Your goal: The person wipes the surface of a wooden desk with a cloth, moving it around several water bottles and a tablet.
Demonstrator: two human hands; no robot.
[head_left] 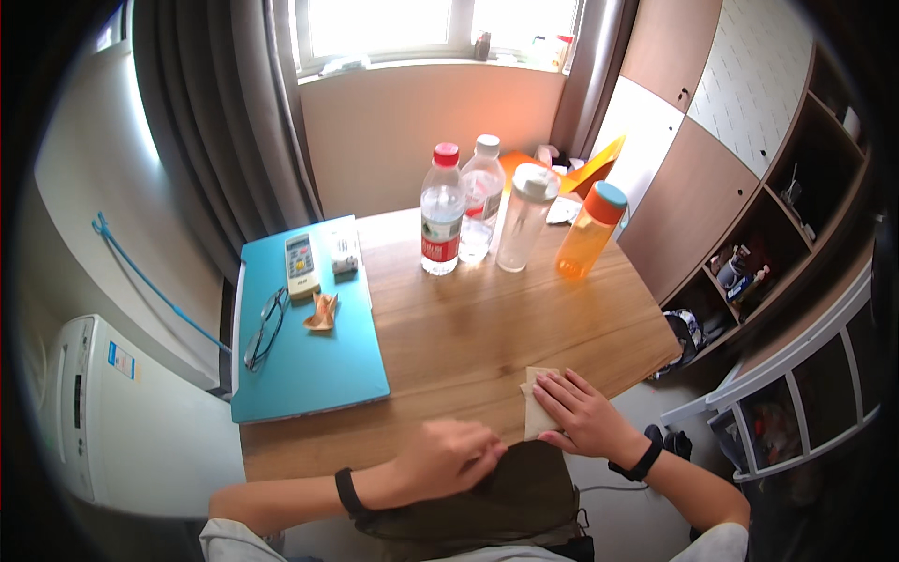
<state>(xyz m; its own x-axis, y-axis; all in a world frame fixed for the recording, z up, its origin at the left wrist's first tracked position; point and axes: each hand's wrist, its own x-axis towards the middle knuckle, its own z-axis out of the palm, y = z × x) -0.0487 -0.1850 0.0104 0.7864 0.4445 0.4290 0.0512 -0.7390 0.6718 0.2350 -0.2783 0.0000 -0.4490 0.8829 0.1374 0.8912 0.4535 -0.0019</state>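
Wood counter (440,342), napkin (533,415) under flat right hand (581,414), probably mid-wipe, next needs steady pressure; left hand (448,456) curled-ish, too blurry to tell.

pale, whitish short sleeves: left sleeve (234,540) and right sleeve (726,543), both plain, soft-creased, loose-edged, ending near elbows. forearms bare. left wristband (348,491) black, flat, narrow, matte-looking; right wristband (644,460) likewise black, strap-like, close round wrist. markings on bands too small to tell. left hand (448,456) bare, outline softened by blur; right hand (579,412) bare, sharper, slim fingers, short nails. dark olive-brown cloth (515,506) at lap, plain, with thin dark cord at right edge; garment type unclear.
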